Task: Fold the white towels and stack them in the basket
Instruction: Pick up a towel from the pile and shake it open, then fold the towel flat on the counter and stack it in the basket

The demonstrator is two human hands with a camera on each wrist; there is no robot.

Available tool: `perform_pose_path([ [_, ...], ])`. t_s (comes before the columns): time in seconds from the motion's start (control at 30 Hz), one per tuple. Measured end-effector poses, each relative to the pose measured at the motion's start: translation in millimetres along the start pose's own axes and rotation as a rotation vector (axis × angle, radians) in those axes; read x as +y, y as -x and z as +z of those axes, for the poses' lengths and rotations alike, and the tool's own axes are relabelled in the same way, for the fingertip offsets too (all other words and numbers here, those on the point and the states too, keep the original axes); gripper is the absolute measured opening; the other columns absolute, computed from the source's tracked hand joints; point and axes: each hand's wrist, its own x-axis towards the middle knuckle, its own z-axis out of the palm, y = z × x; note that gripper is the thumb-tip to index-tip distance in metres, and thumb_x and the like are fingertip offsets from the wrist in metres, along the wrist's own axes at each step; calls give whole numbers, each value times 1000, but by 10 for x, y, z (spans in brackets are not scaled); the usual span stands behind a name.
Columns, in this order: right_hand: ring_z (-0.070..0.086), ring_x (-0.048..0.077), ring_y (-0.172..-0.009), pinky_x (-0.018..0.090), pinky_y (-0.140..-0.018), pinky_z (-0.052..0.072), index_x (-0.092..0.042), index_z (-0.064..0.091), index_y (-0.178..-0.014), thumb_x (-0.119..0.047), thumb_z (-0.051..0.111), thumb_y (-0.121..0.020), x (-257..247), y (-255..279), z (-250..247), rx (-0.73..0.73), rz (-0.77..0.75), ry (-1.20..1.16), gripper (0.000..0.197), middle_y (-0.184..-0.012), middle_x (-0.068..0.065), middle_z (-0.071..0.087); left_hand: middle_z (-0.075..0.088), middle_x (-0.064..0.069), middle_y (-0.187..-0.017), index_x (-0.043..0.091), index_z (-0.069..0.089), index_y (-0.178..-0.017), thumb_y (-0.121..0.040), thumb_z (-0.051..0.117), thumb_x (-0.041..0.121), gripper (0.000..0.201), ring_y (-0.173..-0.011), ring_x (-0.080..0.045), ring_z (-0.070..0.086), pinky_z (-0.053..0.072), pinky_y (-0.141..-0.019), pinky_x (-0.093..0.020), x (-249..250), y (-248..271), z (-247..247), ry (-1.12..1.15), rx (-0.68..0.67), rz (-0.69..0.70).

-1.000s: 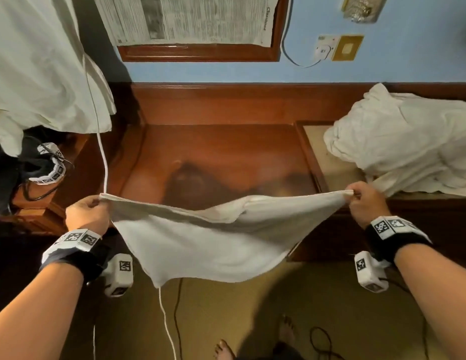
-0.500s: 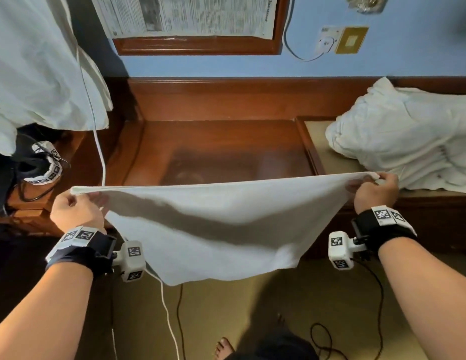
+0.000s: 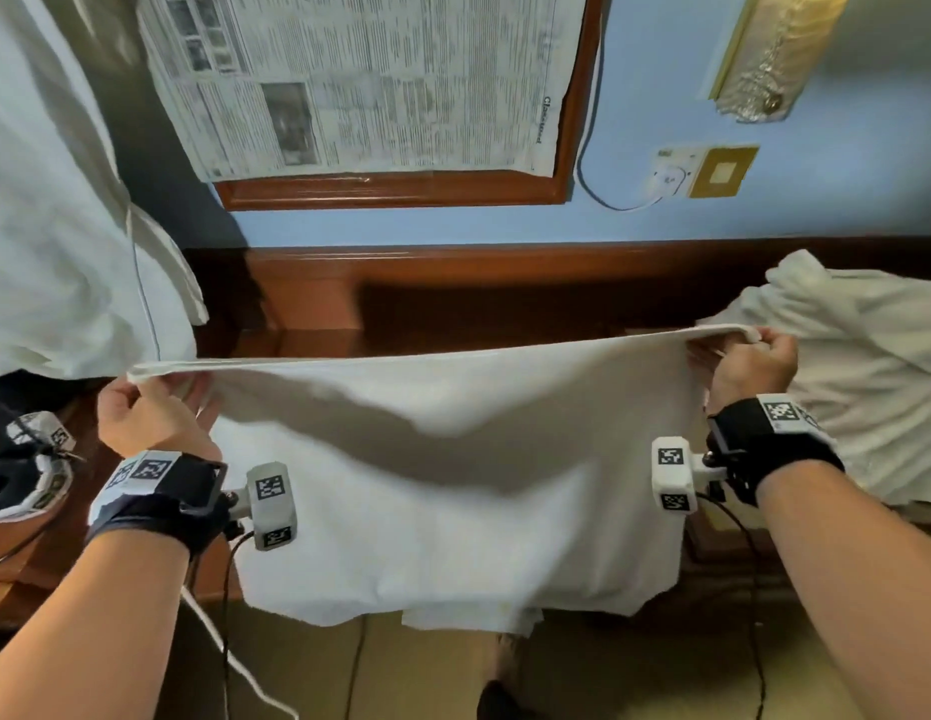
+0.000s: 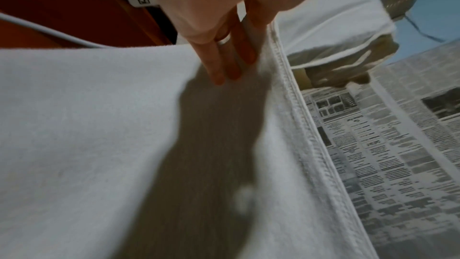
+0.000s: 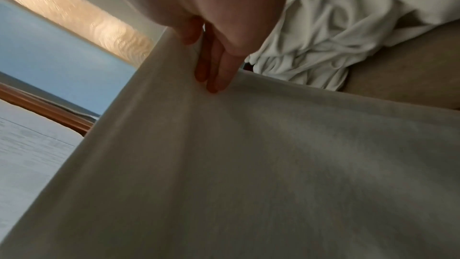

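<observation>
from the head view, the left hand [image 3: 146, 413] and right hand [image 3: 749, 366] hold a white towel [image 3: 453, 485] stretched flat between them, each pinching a top corner, fingers curled over the hem. the cloth hangs down from the fingers in front of a wooden desk [image 3: 307, 304]. just past the right fingers lies a pile [image 3: 868, 376] of crumpled white cloth; above the left fingers hangs more white fabric [image 3: 53, 200]. a newspaper [image 3: 370, 80] covers a framed panel on the blue wall beyond. no basket shows. from the left wrist, the fingers [image 4: 224, 58] lie pressed together against the towel's near face, close to its stitched hem [image 4: 298, 117]; the thumb is hidden behind the cloth. the newspaper shows past the hem. from the right wrist, the fingers [image 5: 219, 66] lie together on the near face while the thumb [image 5: 190, 32] presses the top edge, pinching it; the towel spreads downward from them, and the pile sits right of the fingers.
</observation>
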Motion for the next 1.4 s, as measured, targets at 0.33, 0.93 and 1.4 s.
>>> perform_pose_path([
  [0.33, 68, 22, -92, 36, -79, 57, -26, 48, -123, -12, 56, -93, 859, -1066, 1172, -234, 34, 286, 34, -103, 1, 64, 68, -2, -121, 30, 53, -120, -89, 55, 22, 32, -95, -16, 70, 57, -83, -36, -899, -1073, 1090, -322, -303, -27],
  [0.93, -16, 42, -147, 61, -116, 16, -35, -14, -152, -74, 29, -88, 2748, -690, 553, -1091, -116, 1886, 86, -160, 6, -26, -27, 14, -162, 56, -6, -151, -69, 46, 87, 102, -152, -30, -18, 4, -117, -66, -2827, -1395, 564, -1928, -1238, 82],
  [1.4, -22, 42, -145, 68, -114, 11, -45, -29, -145, -82, 15, -83, 2620, -361, 330, -1238, -90, 1907, 85, -154, 4, -40, -37, 0, -159, 61, -18, -145, -69, 30, 93, 96, -149, -42, -18, 13, -113, -73, -2685, -686, 31, -1998, -1237, 34],
])
